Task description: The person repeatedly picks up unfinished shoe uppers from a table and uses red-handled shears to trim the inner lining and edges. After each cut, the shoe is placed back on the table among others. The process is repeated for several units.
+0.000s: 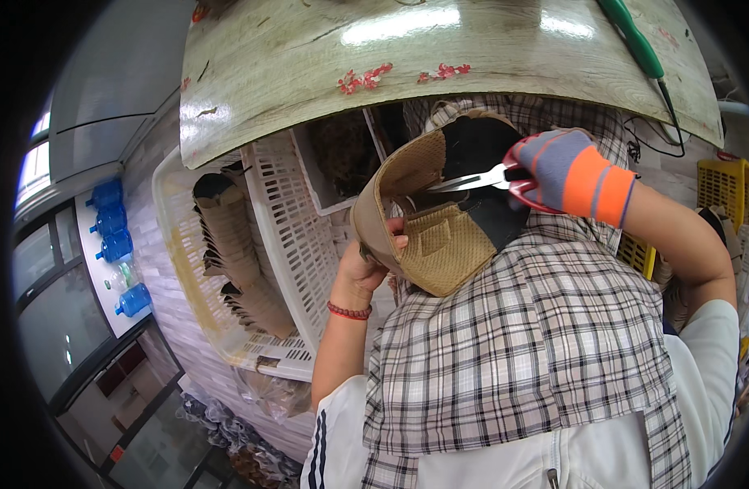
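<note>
One tan fabric piece [448,253] with black panels is held over the lap, above a plaid apron [505,350], its hollow facing up. The left hand [370,262], bare, pinches its lower left edge, thumb inside; the other fingers are largely hidden behind the cloth. The right hand [574,175], in a striped glove, grips one pair of scissors [482,178] by red handles, partly covered by the fingers. The blades reach into the hollow; whether they touch the cloth cannot be told.

The piece's upper rim sits close below the edge of the table [285,61]; clearance is narrow there, wider over the apron below. The table runs out of view at the top, cutting off one green-handled tool [635,41].

To the left stands one white slotted crate [289,220] with tan stacked pieces [232,232], nested too tightly to count. Beside it, one white bin [332,200] holds dark, indistinct material. Farther left are four blue bottles [114,244].
</note>
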A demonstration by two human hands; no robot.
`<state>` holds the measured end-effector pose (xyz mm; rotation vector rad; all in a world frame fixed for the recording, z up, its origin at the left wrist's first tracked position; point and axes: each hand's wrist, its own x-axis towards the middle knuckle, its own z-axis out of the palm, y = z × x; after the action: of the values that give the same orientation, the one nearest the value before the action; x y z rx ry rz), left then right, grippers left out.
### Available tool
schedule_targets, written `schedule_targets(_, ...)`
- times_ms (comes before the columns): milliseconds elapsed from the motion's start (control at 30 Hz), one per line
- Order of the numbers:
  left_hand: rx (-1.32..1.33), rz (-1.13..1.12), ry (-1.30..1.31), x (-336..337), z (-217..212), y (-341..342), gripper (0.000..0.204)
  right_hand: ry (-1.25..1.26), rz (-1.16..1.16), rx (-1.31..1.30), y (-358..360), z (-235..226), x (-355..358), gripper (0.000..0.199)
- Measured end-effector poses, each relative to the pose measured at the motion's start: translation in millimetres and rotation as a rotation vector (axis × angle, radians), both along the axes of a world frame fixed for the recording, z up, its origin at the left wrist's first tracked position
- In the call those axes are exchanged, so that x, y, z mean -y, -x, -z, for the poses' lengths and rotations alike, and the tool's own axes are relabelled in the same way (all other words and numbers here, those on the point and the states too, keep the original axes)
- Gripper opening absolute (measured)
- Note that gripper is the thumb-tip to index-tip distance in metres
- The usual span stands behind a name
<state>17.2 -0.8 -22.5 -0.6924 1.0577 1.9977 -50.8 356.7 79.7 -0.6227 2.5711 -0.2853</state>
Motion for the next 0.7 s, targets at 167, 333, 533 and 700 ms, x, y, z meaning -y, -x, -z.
schedule_targets(167, 0.001, 0.016, -0.046, -8.5, -15.4, 4.8, 0.045, 0.044, -0.038, -0.048, -3.2, -4.1, -19.6, 0.077)
schedule_targets(333, -0.010, -0.030, 0.001, -6.3, -12.6, 0.9, 0.045, 0.094, -0.118, 0.012, 1.9, -3.9, 8.6, 0.068)
schedule_targets(533, -0.037, 0.027, 0.016, -6.7, -14.7, 1.7, 0.046, -0.062, -0.180, 0.258, 16.5, -7.7, 34.8, 0.079)
schedule_targets(700, -0.033, 0.007, 0.028, -3.8, -12.6, 0.4, 0.045, 0.090, -0.153, 0.228, 11.5, -4.2, 27.9, 0.086)
